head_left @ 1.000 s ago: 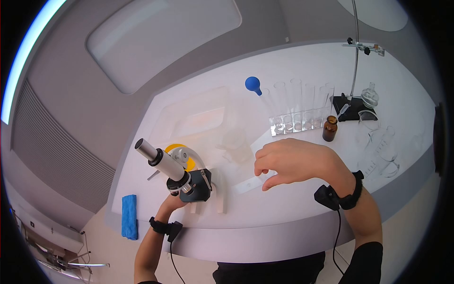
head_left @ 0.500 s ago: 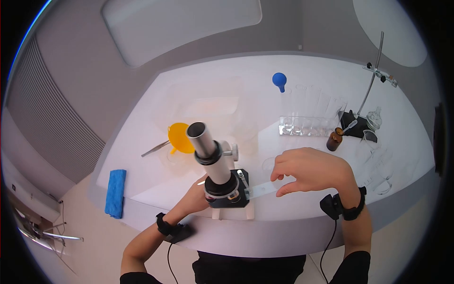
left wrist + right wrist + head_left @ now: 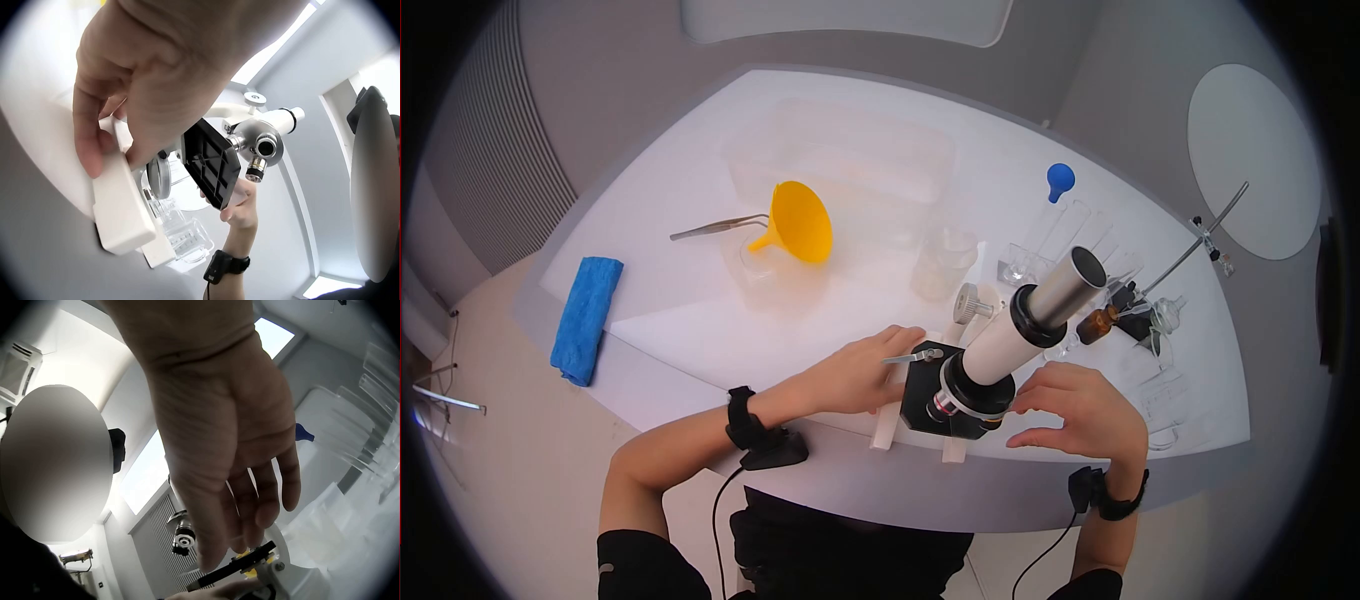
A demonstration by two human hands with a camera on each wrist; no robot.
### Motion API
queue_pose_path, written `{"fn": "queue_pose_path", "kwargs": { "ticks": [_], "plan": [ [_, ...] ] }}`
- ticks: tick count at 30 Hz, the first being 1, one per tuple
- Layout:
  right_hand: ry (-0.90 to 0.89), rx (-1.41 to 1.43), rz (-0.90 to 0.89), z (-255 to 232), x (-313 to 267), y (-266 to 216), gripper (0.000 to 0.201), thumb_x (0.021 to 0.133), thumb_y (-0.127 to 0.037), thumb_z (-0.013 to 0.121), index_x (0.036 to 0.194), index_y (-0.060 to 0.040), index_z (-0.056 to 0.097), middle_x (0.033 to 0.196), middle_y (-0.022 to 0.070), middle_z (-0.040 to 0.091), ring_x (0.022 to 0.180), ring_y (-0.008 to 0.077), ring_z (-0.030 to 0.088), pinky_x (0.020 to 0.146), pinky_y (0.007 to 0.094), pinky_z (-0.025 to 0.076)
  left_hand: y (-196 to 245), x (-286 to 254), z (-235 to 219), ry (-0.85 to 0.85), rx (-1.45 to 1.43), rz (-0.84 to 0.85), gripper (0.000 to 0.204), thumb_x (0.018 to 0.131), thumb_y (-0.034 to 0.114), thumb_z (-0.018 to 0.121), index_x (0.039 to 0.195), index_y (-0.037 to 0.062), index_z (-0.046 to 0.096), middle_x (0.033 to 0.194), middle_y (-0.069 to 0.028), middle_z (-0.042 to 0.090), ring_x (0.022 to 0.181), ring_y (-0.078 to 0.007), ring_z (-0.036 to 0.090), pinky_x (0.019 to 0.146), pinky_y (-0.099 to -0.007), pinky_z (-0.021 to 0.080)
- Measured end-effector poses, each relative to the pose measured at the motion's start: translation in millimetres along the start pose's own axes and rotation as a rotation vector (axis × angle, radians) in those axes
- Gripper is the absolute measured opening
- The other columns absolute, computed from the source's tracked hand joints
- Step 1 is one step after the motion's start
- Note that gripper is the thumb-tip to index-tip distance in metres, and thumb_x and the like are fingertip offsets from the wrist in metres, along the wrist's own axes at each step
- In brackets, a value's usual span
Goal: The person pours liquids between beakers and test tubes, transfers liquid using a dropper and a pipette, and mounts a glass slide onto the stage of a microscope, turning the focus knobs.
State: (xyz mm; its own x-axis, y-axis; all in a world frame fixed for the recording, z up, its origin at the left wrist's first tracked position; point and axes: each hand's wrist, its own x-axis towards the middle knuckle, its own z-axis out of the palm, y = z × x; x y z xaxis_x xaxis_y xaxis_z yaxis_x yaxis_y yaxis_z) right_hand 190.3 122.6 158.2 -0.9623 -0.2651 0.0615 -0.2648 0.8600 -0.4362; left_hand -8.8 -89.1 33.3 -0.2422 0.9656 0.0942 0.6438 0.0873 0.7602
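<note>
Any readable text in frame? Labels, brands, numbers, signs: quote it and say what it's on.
None legible.
Glass beaker: graduation marks, too small to read.
Microscope objective: markings, if any, too small to read.
Brown bottle: no label I can make out.
Left sleeve: small pale mark, can't tell if it's text.

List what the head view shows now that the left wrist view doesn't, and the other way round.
Only the head view: the blue cloth, the tweezers and the blue rubber bulb.

Only the left wrist view: the ribbed underside of the black stage and the round disc beneath it.

Both: the microscope, the left hand, the right hand and clear glassware.
</note>
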Motion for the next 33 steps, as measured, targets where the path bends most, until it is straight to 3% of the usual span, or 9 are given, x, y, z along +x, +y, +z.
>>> {"fn": "queue_pose_path", "kwargs": {
  "ticks": [1, 4, 6, 8, 16, 24, 30, 32, 33],
  "plan": [
    [0.013, -0.031, -0.011, 1.0, 1.0, -2.2, 0.031, 0.073, -0.030, 0.082, 0.091, -0.0092, 0.068, 0.083, 0.0035, 0.063, 0.076, 0.0227, 0.061, 0.066, 0.0321, 0.048, 20.6, 0.8, -16.9, -0.107, -0.114, -0.164, 0.064, 0.086, 0.017, 0.067, 0.141, 0.0027, 0.037, 0.126, -0.0184, 0.051, 0.085, -0.0265, 0.067, 0.077, -0.0360, 0.053],
    [0.045, -0.076, 0.006, 4.7, 1.5, -2.5, 0.031, 0.070, -0.030, 0.083, 0.087, -0.0083, 0.068, 0.084, 0.0040, 0.064, 0.076, 0.0227, 0.061, 0.065, 0.0325, 0.048, 31.8, 6.2, -37.5, -0.227, -0.136, -0.247, 0.067, 0.087, 0.025, 0.069, 0.141, 0.0027, 0.037, 0.126, -0.0184, 0.051, 0.075, -0.0222, 0.067, 0.069, -0.0333, 0.053],
    [0.072, -0.094, 0.023, 8.9, 3.6, -3.1, 0.031, 0.069, -0.029, 0.084, 0.086, -0.0076, 0.067, 0.086, 0.0043, 0.064, 0.077, 0.0231, 0.061, 0.065, 0.0328, 0.048, 24.5, 3.9, -40.1, -0.255, -0.146, -0.242, 0.071, 0.086, 0.031, 0.070, 0.143, 0.0038, 0.037, 0.128, -0.0182, 0.051, 0.077, -0.0222, 0.067, 0.070, -0.0316, 0.053],
    [0.101, -0.109, 0.047, 12.7, 4.8, -2.5, 0.031, 0.069, -0.028, 0.084, 0.084, -0.0070, 0.067, 0.087, 0.0046, 0.064, 0.078, 0.0236, 0.062, 0.065, 0.0331, 0.049, 13.8, -0.2, -38.9, -0.141, -0.072, -0.069, 0.075, 0.083, 0.039, 0.070, 0.140, 0.0004, 0.040, 0.130, -0.0170, 0.050, 0.083, -0.0247, 0.066, 0.074, -0.0346, 0.054],
    [0.214, -0.020, 0.056, 27.6, 8.1, 1.8, 0.034, 0.061, -0.020, 0.085, 0.082, -0.0035, 0.064, 0.093, 0.0083, 0.066, 0.083, 0.0289, 0.064, 0.070, 0.0361, 0.051, 26.4, -5.9, -50.5, -0.253, -0.158, -0.096, 0.091, 0.073, 0.035, 0.084, 0.145, 0.0077, 0.035, 0.140, -0.0151, 0.043, 0.083, -0.0219, 0.065, 0.072, -0.0287, 0.054],
    [0.220, 0.007, 0.102, 34.0, 0.8, 5.4, 0.035, 0.063, -0.023, 0.086, 0.085, -0.0054, 0.065, 0.086, 0.0043, 0.064, 0.076, 0.0218, 0.062, 0.062, 0.0313, 0.049, 25.9, -1.8, -49.2, -0.250, -0.222, -0.111, 0.105, 0.061, 0.038, 0.091, 0.145, 0.0115, 0.034, 0.140, -0.0119, 0.042, 0.080, -0.0183, 0.062, 0.067, -0.0264, 0.054],
    [0.396, 0.130, 0.183, 25.7, -9.9, 4.5, 0.041, 0.070, -0.031, 0.084, 0.097, -0.0038, 0.069, 0.084, 0.0039, 0.062, 0.071, 0.0149, 0.058, 0.063, 0.0262, 0.046, 24.0, -1.5, -49.0, -0.219, -0.292, -0.084, 0.107, 0.058, 0.040, 0.093, 0.143, 0.0120, 0.034, 0.139, -0.0088, 0.042, 0.077, -0.0151, 0.061, 0.062, -0.0235, 0.052],
    [0.692, 0.518, 0.228, 29.4, -12.3, 16.9, 0.044, 0.079, -0.037, 0.078, 0.103, -0.0015, 0.068, 0.085, 0.0049, 0.061, 0.073, 0.0113, 0.056, 0.067, 0.0240, 0.045, 27.9, -2.5, -50.8, -0.195, -0.351, -0.108, 0.100, 0.063, 0.044, 0.089, 0.141, 0.0097, 0.037, 0.134, -0.0123, 0.044, 0.079, -0.0179, 0.061, 0.065, -0.0260, 0.052],
    [0.688, 0.567, 0.207, 27.5, -10.4, 17.7, 0.048, 0.088, -0.042, 0.070, 0.111, 0.0004, 0.065, 0.089, 0.0062, 0.062, 0.076, 0.0101, 0.057, 0.070, 0.0234, 0.046, 28.0, -2.6, -51.0, -0.196, -0.345, -0.104, 0.100, 0.063, 0.044, 0.089, 0.141, 0.0097, 0.037, 0.134, -0.0123, 0.044, 0.079, -0.0179, 0.061, 0.065, -0.0260, 0.052]
  ]
}}
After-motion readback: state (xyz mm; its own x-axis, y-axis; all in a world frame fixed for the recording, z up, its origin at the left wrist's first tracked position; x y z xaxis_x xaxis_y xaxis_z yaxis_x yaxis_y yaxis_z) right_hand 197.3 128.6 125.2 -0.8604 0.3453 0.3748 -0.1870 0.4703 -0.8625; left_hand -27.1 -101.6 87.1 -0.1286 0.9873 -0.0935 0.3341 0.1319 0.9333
